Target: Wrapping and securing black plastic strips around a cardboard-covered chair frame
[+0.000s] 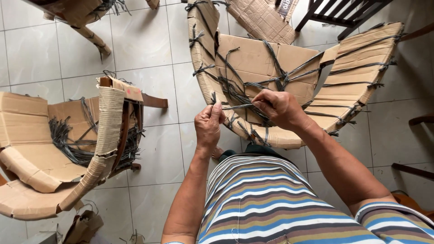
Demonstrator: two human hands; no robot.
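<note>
Both hands pinched one dark grey strap, pulled taut between them.

Left hand (209, 123) was curled into a fist round the strap (237, 107) at its near end; right hand (279, 107) gripped it with fingers pressed together just beside the knotted straps. That strap ran across the cardboard-wrapped chair (253, 58) lying on the white tiled floor (149, 45) directly ahead of the person's striped shirt (266, 199). A second cardboard-wrapped chair (68, 144) lay well apart to the left, loose straps bunched inside it.
</note>
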